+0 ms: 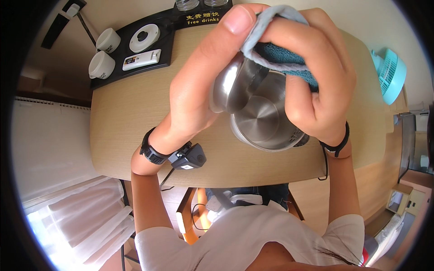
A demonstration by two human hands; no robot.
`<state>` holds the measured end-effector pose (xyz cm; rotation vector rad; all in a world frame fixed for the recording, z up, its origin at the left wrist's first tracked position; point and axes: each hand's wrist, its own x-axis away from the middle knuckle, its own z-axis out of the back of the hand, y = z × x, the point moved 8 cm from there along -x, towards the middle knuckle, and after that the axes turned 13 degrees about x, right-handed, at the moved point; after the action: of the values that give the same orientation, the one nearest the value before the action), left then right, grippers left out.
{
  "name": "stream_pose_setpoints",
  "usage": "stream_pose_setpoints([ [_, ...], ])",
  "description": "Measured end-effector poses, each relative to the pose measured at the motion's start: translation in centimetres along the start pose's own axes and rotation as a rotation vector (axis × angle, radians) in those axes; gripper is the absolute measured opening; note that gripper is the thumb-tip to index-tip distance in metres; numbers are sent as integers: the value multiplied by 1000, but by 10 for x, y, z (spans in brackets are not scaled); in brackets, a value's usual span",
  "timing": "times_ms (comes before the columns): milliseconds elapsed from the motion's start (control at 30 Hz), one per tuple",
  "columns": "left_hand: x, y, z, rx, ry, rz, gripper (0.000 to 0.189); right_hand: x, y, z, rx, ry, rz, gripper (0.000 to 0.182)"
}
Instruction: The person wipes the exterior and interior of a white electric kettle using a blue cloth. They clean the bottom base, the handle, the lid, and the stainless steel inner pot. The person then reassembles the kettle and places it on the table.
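Note:
A stainless-steel kettle (259, 117) stands on the wooden table, and I look down into its bare round inside. Above its left rim is a shiny curved steel piece, apparently the kettle's lid (229, 88). My left hand (200, 78) is wrapped around this lid, its thumb pointing up against the cloth's edge; its other fingers are mostly hidden. My right hand (315, 64) grips a folded teal cloth (279, 54) with a pale grey border, over the kettle's far side. The cloth touches the upper end of the steel piece. A black part of the kettle shows below my right hand.
On a black tray (166, 50) at the back left are white cups (101, 64), a white disc with a black centre (145, 38) and a white remote control (141, 60). A turquoise fan (391, 76) is at the right. A black device (191, 157) is strapped to my left wrist.

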<state>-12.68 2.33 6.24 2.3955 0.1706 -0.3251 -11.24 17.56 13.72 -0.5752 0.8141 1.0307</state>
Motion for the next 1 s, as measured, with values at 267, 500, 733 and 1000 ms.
stream_pose_setpoints([
  [267,11,-4,-11,36,168,94,44,-7,12,9,-116,-78,-9,46],
  [500,7,-4,-20,261,-148,176,47,3,11,2,10,-13,-168,55],
  [733,5,-8,-24,243,93,188,58,11,17,1,25,-132,-405,51],
  [1000,-5,-21,-44,-4,-131,135,71,34,74,-21,-974,-378,-828,57],
])
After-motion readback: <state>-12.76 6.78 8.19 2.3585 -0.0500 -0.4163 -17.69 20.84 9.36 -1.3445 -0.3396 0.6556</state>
